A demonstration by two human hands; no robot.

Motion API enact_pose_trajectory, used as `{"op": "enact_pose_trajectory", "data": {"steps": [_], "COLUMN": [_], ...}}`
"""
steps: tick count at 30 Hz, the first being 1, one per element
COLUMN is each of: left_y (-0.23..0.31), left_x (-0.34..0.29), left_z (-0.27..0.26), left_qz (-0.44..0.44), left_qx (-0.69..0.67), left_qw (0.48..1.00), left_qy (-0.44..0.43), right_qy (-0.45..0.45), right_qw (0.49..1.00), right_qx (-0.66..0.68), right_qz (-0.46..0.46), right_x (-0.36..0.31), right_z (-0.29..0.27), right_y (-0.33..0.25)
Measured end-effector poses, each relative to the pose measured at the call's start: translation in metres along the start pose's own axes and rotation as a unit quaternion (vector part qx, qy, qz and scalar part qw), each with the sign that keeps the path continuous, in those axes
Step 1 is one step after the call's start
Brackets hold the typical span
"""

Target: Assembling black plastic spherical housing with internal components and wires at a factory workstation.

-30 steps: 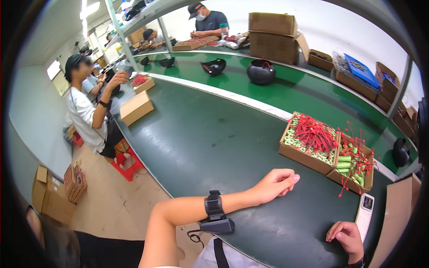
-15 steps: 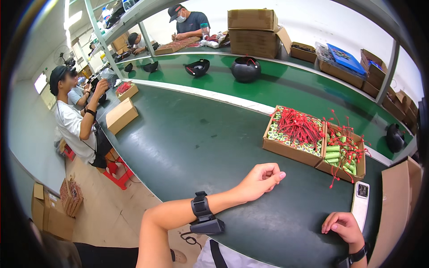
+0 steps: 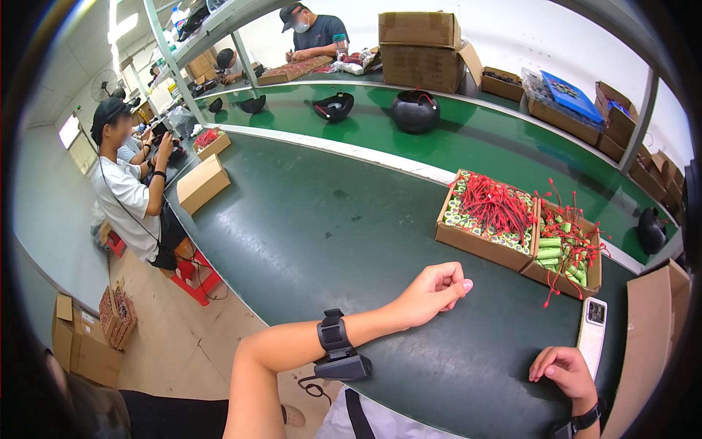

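My left hand rests on the dark green table, fingers curled in and thumb against them, with nothing seen in it. Near the table's right end lies my right hand, loosely curled and holding nothing that shows. Beyond them stands a cardboard box packed upright with green-wrapped cylindrical cells, a tangle of red wires on top. Touching its right side is a second box of such cells, lying loose with their red leads. A white slim device with a dark square panel lies beside my right hand.
A green conveyor belt carries black rounded shells behind a pale rail. A tall cardboard flap borders the right. At the far left a co-worker stands by a closed brown box; another person works behind the belt.
The view has shifted slightly, so the scene sits a little further right. The co-worker at the left has lowered their raised hand. My hands keep their pose.
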State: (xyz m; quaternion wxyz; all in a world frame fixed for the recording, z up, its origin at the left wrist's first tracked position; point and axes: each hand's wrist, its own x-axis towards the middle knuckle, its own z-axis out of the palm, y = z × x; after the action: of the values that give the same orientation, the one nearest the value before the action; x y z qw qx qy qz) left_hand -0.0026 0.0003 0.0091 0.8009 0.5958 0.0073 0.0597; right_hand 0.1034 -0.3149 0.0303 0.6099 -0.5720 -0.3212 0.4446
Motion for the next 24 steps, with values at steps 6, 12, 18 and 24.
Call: {"op": "enact_pose_trajectory", "data": {"steps": [6, 12, 18, 24], "left_y": [-0.003, 0.001, -0.009, -0.011], "left_x": [-0.003, -0.002, -0.010, 0.004], "left_z": [0.000, 0.006, 0.003, 0.010], "left_qz": [0.030, 0.005, 0.067, 0.107], "left_qx": [0.010, -0.013, 0.087, 0.116], "left_qw": [0.999, 1.000, 0.994, 0.987], "left_qy": [-0.040, -0.012, -0.022, 0.032], "right_qy": [-0.016, -0.086, -0.212, -0.181], "right_qw": [1.000, 0.993, 0.925, 0.895], "right_qx": [-0.016, -0.076, -0.299, -0.346], "right_qz": [0.007, 0.026, -0.103, -0.216], "right_x": [0.000, 0.009, 0.070, 0.194], "right_z": [0.003, 0.026, 0.097, 0.169], "right_y": [-0.005, -0.035, -0.146, -0.229]}}
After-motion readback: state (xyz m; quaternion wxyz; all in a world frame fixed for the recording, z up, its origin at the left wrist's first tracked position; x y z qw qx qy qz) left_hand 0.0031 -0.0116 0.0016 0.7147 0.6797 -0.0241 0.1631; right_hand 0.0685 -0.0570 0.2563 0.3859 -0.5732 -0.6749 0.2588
